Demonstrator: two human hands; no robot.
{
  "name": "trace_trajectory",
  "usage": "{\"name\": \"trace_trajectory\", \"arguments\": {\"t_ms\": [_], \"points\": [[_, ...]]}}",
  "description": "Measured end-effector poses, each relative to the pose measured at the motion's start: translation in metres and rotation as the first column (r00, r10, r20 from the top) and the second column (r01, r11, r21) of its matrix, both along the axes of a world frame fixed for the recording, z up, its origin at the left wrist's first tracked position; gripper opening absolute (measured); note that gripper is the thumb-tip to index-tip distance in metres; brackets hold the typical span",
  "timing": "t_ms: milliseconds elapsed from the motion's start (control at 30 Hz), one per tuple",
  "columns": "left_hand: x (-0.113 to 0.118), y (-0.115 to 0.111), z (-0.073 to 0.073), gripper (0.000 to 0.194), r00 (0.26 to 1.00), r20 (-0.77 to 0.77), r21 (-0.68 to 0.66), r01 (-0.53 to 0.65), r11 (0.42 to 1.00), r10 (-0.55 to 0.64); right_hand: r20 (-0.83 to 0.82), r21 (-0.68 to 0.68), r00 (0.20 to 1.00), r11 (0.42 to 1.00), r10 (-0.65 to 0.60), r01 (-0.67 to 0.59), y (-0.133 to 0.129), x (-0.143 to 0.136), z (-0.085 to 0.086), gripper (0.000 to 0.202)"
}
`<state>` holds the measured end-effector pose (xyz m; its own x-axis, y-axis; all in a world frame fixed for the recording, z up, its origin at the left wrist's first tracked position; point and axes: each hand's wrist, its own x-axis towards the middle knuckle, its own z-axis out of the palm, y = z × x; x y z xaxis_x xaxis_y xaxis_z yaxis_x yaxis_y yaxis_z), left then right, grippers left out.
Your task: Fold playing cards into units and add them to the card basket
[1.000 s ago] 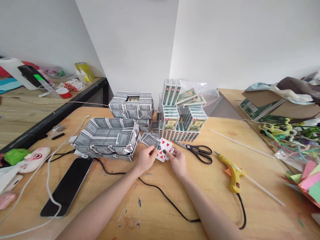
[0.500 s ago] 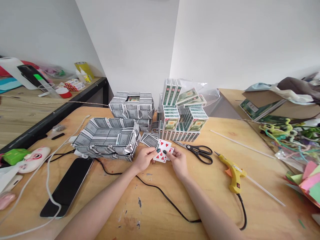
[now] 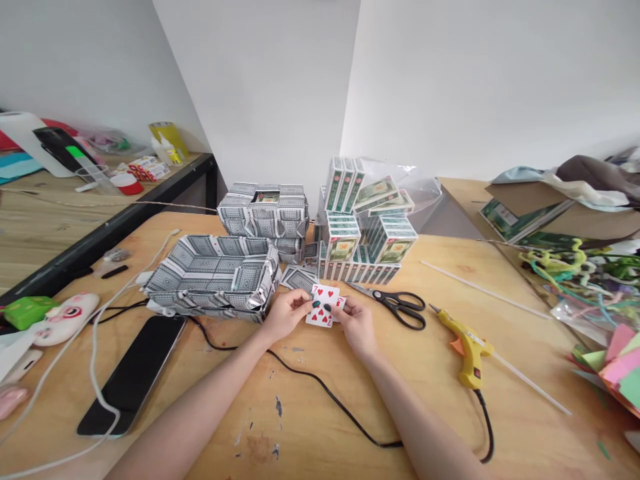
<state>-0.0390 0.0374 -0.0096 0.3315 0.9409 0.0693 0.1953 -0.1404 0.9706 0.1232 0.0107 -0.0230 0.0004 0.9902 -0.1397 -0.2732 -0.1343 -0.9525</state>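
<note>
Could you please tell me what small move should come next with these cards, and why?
I'd probably nudge the white rectangular seven-of-hearts card into line over the white card with a red six beneath, because the lower card's end sticks out on the right, and the left hand and right hand have the pair pinched between them.

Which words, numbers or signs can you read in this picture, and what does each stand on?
"7", twice, with red hearts: front playing card
"6" or "9", cannot tell which: playing card behind
Too small or blurred: print on the green card boxes, yellow glue gun and red-and-white packets.
</note>
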Motion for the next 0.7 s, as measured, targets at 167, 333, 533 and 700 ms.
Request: {"name": "trace_trajectory", "arguments": {"t_ms": [167, 333, 533, 700], "points": [[0.0002, 0.0014, -0.0034, 0.023, 1.0, -0.022, 0.004, -0.016, 1.0, 0.016, 0.041, -0.002, 0.998, 0.999, -0.039, 0.04, -0.0019, -0.0009, 0.0017, 0.027], [0.0015, 0.0002, -0.0063, 0.024, 0.986, -0.12, 0.094, -0.106, 0.99, 0.117, 0.097, 0.07, 0.995, 0.997, -0.036, 0.029, -0.0034, -0.002, 0.0061, 0.029], [0.0014, -0.0044, -0.0108, 0.023, 0.955, -0.176, 0.202, -0.203, 0.958, 0.239, 0.183, 0.182, 0.983, 0.982, 0.008, -0.042, -0.0047, -0.0014, 0.0057, 0.027], [0.0019, -0.0061, -0.0059, 0.021, 0.95, -0.261, 0.225, -0.111, 0.968, 0.169, 0.276, 0.177, 0.958, 0.984, -0.073, 0.024, -0.0059, -0.0004, 0.001, 0.024]]}}
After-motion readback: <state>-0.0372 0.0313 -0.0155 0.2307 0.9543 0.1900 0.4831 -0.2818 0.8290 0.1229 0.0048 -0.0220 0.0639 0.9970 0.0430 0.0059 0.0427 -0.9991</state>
